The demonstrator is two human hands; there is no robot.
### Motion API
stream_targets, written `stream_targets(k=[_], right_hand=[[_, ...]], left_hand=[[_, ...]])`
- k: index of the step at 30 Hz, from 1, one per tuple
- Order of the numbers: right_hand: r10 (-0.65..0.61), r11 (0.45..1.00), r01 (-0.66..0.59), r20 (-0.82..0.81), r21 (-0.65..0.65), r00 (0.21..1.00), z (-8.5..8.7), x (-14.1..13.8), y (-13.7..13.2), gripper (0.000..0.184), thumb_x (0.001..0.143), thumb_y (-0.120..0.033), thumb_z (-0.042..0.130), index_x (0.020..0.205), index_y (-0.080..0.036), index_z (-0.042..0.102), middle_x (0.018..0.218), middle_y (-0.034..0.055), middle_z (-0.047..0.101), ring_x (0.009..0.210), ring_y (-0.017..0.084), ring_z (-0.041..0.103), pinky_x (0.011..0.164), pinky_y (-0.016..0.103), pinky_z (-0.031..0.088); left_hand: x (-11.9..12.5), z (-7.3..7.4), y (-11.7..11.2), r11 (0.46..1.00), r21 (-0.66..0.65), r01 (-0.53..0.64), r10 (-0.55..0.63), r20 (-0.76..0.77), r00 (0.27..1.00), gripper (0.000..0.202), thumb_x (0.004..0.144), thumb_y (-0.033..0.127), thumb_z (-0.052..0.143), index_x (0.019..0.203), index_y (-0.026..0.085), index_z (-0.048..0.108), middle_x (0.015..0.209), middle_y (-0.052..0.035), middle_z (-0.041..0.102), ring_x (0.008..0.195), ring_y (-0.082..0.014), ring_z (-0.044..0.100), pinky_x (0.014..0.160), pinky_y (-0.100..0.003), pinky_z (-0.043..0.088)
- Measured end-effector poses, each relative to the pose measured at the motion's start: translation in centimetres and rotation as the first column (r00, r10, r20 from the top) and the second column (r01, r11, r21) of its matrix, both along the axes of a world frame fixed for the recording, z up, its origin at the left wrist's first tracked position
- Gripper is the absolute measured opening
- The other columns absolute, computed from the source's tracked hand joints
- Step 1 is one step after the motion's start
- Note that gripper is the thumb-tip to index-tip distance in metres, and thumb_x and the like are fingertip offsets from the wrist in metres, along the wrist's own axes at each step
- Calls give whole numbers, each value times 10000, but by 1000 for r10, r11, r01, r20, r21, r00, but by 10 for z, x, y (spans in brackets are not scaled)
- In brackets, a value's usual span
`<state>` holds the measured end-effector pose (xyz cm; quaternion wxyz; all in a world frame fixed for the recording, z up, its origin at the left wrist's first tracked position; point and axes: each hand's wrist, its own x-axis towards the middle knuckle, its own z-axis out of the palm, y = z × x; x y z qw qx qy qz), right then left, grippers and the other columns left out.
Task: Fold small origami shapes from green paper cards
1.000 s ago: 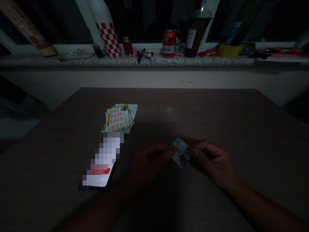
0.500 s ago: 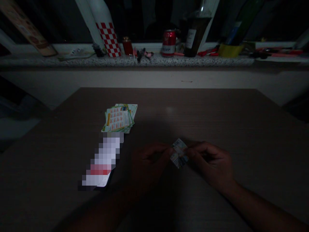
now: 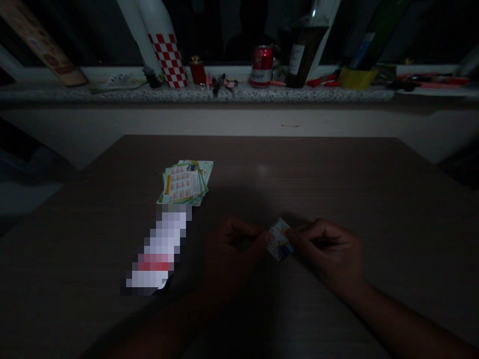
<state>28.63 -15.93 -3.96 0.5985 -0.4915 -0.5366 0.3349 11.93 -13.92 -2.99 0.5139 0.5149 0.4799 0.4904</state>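
On my feed, the person's left hand (image 3: pixel 230 254) has its thumb and forefinger pinched on the left corner of a small, pale, printed paper square (image 3: pixel 280 240). The right hand (image 3: pixel 333 252) grips the opposite corner the same way, so I see the square stretched between the two hands, turned to a diamond. It sits right of the middle of the brown wood-grain tabletop (image 3: pixel 337 169); I can't tell whether it touches the surface. The light is dim, and I can't read its print.

Well to the left of the hands I have a loose stack of white-and-green printed paper cards (image 3: pixel 183 183), its edges fanned unevenly. Just on the near side of it lies a dark-edged phone with a bright screen (image 3: pixel 164 242), mostly hidden by blurring blocks.

Beyond the tabletop, along a speckled grey stone sill (image 3: pixel 232 96), I make out a white bottle with red checks (image 3: pixel 170 62), a small reddish-brown jar (image 3: pixel 197 72), a red-and-silver metal can (image 3: pixel 261 67) and a dark glass bottle with a white label (image 3: pixel 297 60).
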Motion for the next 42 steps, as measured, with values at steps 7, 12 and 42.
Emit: stream_targets(k=[7, 12, 42], right_hand=[[-47, 999, 48, 47, -18, 998, -1, 1, 0, 194, 714, -191, 740, 574, -196, 607, 595, 14, 696, 503, 122, 624, 460, 217, 500], [-102, 995, 102, 39, -4, 994, -2, -1, 0, 302, 689, -184, 759, 552, -207, 490, 529, -31, 601, 461, 96, 555, 433, 201, 453], [328, 903, -341, -94, -261, 940, 0, 4, 2, 145, 780, -287, 677, 715, -159, 699, 588, -3, 607, 505, 83, 501, 477, 196, 399]], left_hand=[[-2, 2, 0, 999, -21, 25, -26, -15, 1000, 262, 717, 217, 723, 644, 183, 474, 729, -3, 691, 654, -126, 641, 577, -215, 507], [-3, 2, 3, 997, -47, 65, -66, -22, 998, 184, 693, 218, 725, 686, 173, 547, 680, 7, 639, 627, -118, 608, 556, -203, 485], [-3, -2, 4, 982, 34, 186, -185, -17, 983, 72, 806, 244, 652, 786, 191, 698, 721, 22, 673, 657, -94, 594, 577, -168, 456]])
